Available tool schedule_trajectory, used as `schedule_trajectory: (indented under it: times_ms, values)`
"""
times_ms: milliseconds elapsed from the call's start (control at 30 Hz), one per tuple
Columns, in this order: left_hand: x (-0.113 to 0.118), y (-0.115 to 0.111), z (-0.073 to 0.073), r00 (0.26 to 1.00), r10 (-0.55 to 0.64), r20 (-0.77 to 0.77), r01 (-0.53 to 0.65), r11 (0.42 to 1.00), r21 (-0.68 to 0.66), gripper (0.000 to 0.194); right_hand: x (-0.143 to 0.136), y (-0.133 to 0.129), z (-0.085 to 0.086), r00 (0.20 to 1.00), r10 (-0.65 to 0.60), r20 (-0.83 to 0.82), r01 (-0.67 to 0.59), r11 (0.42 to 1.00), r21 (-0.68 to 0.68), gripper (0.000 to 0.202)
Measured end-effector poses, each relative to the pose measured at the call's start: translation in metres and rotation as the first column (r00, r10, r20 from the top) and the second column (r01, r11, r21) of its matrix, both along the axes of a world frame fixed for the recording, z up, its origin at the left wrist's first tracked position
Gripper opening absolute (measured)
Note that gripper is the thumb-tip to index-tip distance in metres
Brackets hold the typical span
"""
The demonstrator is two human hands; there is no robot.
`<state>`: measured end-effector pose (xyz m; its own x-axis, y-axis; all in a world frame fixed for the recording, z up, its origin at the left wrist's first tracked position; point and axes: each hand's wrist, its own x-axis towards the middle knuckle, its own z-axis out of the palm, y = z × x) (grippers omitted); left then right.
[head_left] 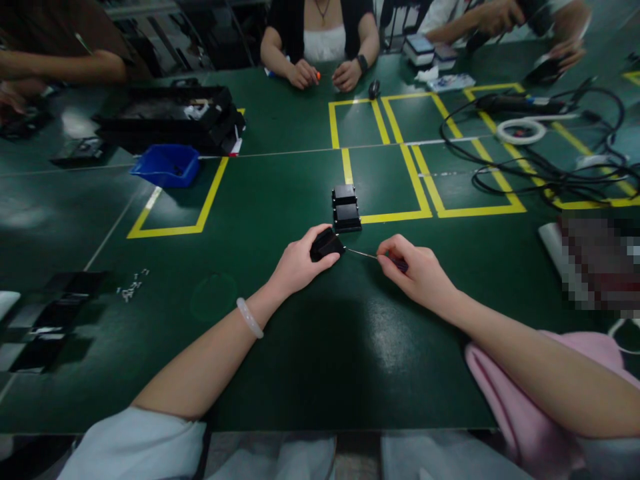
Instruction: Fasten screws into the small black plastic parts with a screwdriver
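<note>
My left hand [304, 261] is closed around a small black block-shaped part [326, 245] on the green table. Between the fingers and thumb of my right hand [413, 270] is the dark handle of a screwdriver [364, 253]. Its thin metal shaft points left, and the tip meets a small silver screw at the right edge of the black part. Just beyond my left hand lie two similar black parts [346, 208], one behind the other, with small silver screws along their sides.
Loose screws [132, 285] lie at left, near dark flat pieces [55, 320]. Behind them are a blue bin [167, 165] and stacked black trays [170, 117]. Coiled black cables [535, 160] cover the right. A pink cloth [520, 400] lies under my right forearm. Other people sit across the table.
</note>
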<state>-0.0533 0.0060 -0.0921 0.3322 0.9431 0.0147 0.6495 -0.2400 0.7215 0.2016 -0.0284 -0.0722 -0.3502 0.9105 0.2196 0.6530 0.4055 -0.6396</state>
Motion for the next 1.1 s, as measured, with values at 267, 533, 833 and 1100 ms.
schedule_trajectory:
  times_ms: [267, 533, 833, 1100]
  values:
    - [-0.0002, -0.0002, 0.0004, 1.000, 0.002, 0.002, -0.002, 1.000, -0.009, 0.063, 0.0008, 0.0002, -0.0007, 1.000, -0.004, 0.002, 0.004, 1.000, -0.002, 0.005]
    - [0.0008, -0.0003, 0.0031, 1.000, 0.002, -0.006, -0.002, 1.000, -0.019, 0.063, 0.0013, 0.0006, 0.0003, 1.000, -0.001, 0.010, 0.001, 1.000, -0.014, 0.006]
    - [0.0017, 0.0001, 0.0011, 1.000, 0.014, -0.004, -0.014, 1.000, -0.006, 0.062, 0.0004, -0.0010, 0.0007, 0.999, -0.019, 0.035, 0.019, 1.000, -0.008, 0.006]
    - [0.0025, -0.0026, 0.0023, 0.999, -0.006, -0.054, 0.008, 0.999, 0.032, 0.063, -0.0004, -0.0022, 0.0034, 0.998, -0.028, 0.061, 0.029, 1.000, -0.006, 0.009]
